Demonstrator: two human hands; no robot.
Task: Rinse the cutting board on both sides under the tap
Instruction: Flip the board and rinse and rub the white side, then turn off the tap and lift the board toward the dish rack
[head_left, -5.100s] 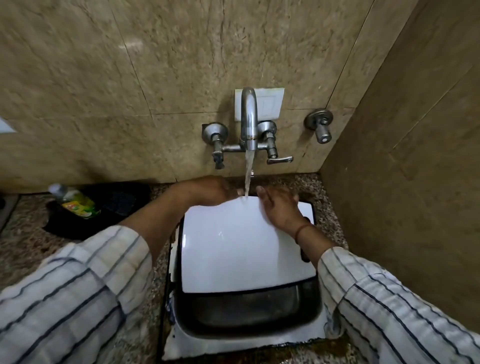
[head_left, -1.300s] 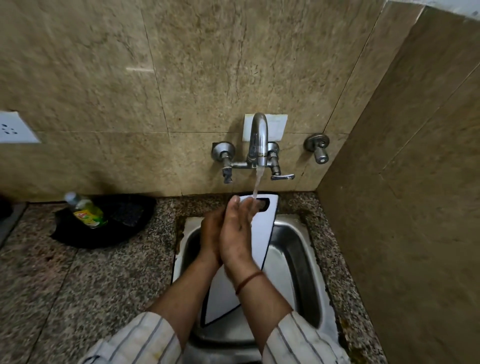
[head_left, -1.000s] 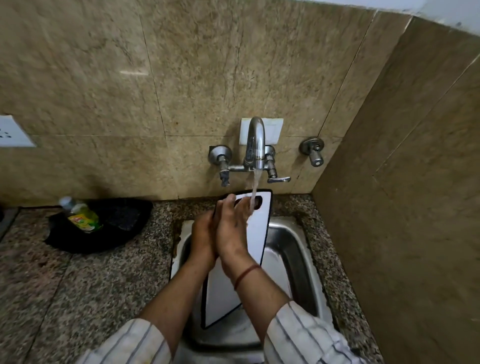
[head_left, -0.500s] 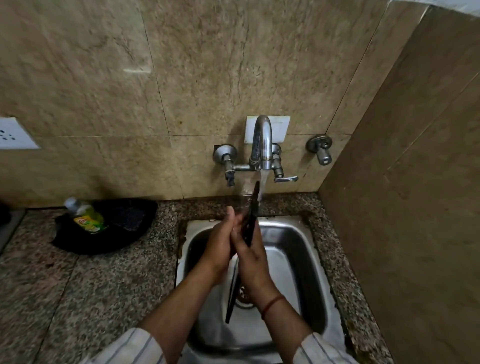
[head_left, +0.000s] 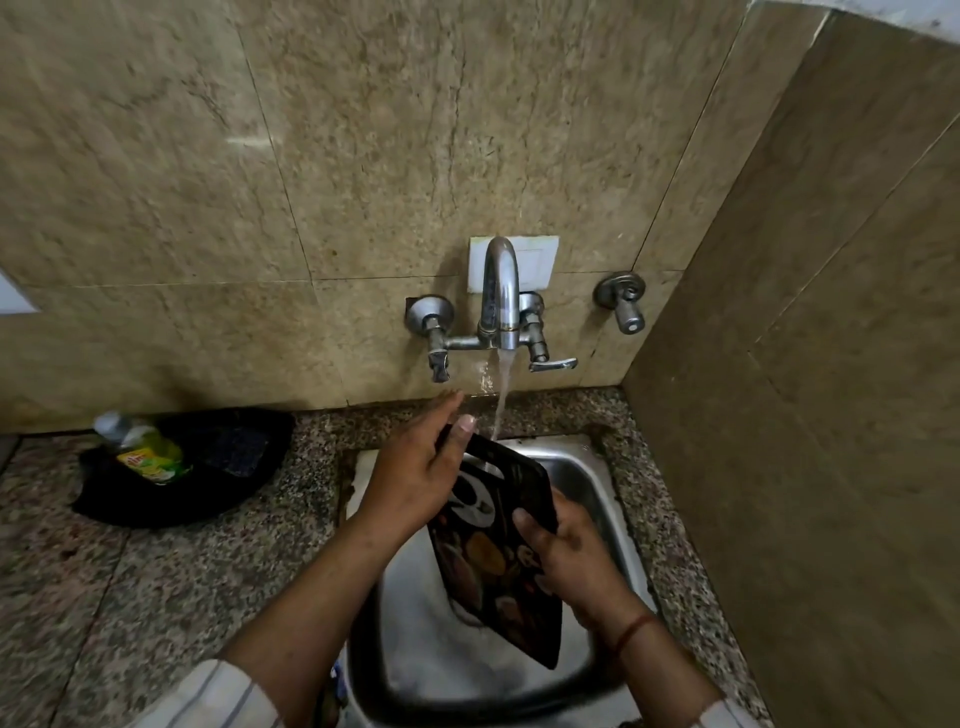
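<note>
Currently, cutting board (head_left: 498, 566) under tap (head_left: 500, 291), L hand (head_left: 415, 483) + R hand (head_left: 571, 556) holding

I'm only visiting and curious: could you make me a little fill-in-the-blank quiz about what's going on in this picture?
1. The tap is turned ___, and its water hits the cutting board.
2. The left hand and the right hand hold the board over the ___.
3. The green bottle lies off to the person's ___.

Missing words: on, sink, left.
</note>
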